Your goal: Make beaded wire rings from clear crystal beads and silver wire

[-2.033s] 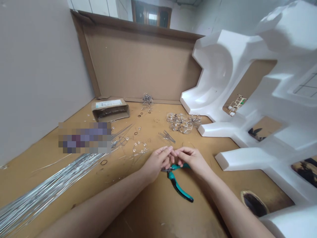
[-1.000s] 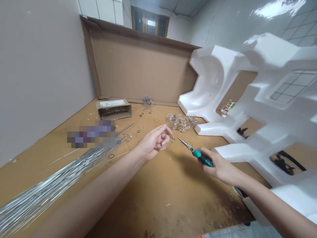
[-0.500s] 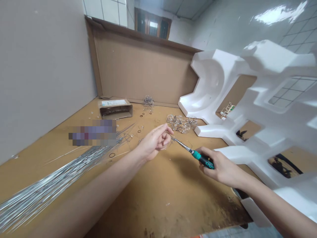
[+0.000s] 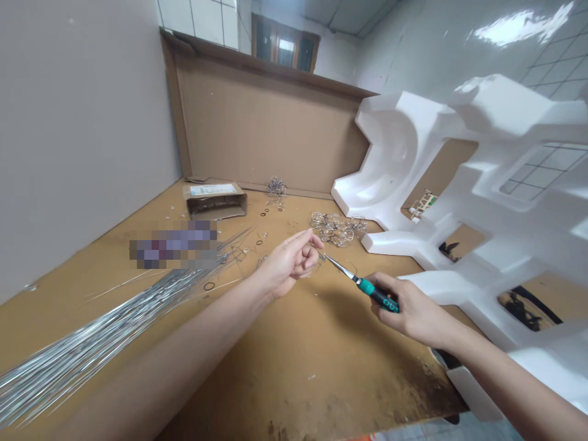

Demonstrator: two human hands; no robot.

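Narrow grip: left hand (image 4: 289,262) pinches a small wire piece (image 4: 319,256) between its fingertips, well right of a silver wire bundle (image 4: 92,349) lying on the surface (image 4: 294,380). Teal-handled needle-nose pliers (image 4: 379,296) reach that wire, wrapped in the right hand (image 4: 416,311), near white foam packaging (image 4: 482,202).

Your pliers (image 4: 379,296) show teal handles banded in black, their tips steel-silver, over a mustard-tan workbench (image 4: 294,392) blotched dark brown toward its edge. Silver wire (image 4: 92,361) streaks across at your left, silver rings (image 4: 337,228) tangle beyond the pliers, and a stark white foam block (image 4: 463,184) stands against a plain tan cardboard panel (image 4: 271,128) and a pale wall (image 4: 549,73) gridded with grey tile lines.
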